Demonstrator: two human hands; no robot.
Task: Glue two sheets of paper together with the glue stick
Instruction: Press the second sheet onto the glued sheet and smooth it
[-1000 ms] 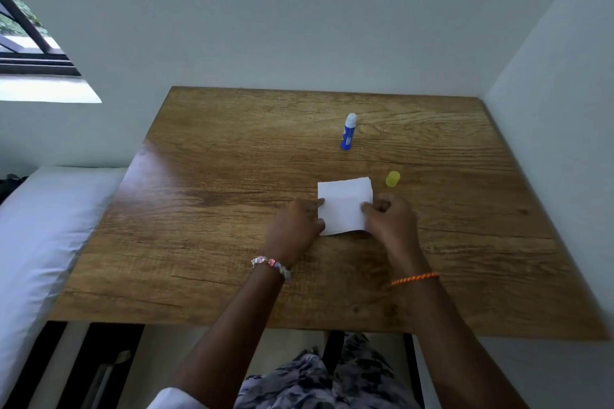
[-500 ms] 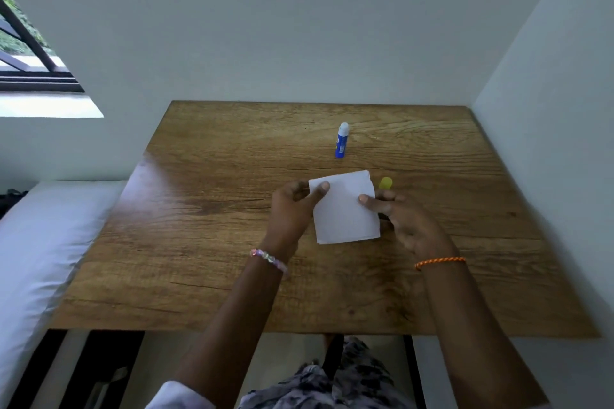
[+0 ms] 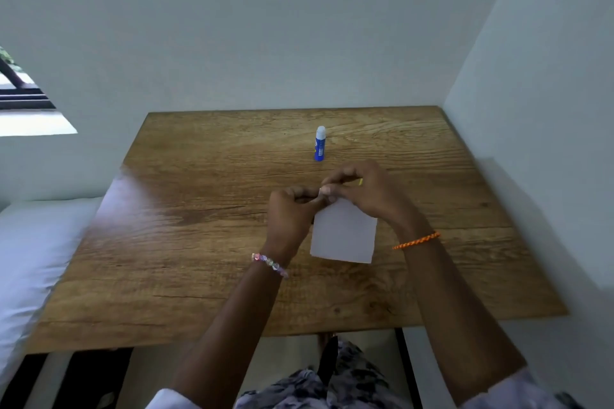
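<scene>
Head view: white paper [image 3: 344, 234] held up above the table [image 3: 199, 242] centre, hanging at 6 o'clock below fingertips. Left hand [image 3: 289, 216] & right hand [image 3: 365, 192] both pinch its top edge, fingers curled tight. Glue stick [image 3: 320, 144] upright at 12, well apart.

Paper's [image 3: 344, 234] top edge behind hands

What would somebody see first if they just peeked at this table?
Two hands, the left hand and right hand, pinch the top edge of a white paper mid-table. Behind them a blue glue stick stands upright, uncapped, on the wooden table.
</scene>
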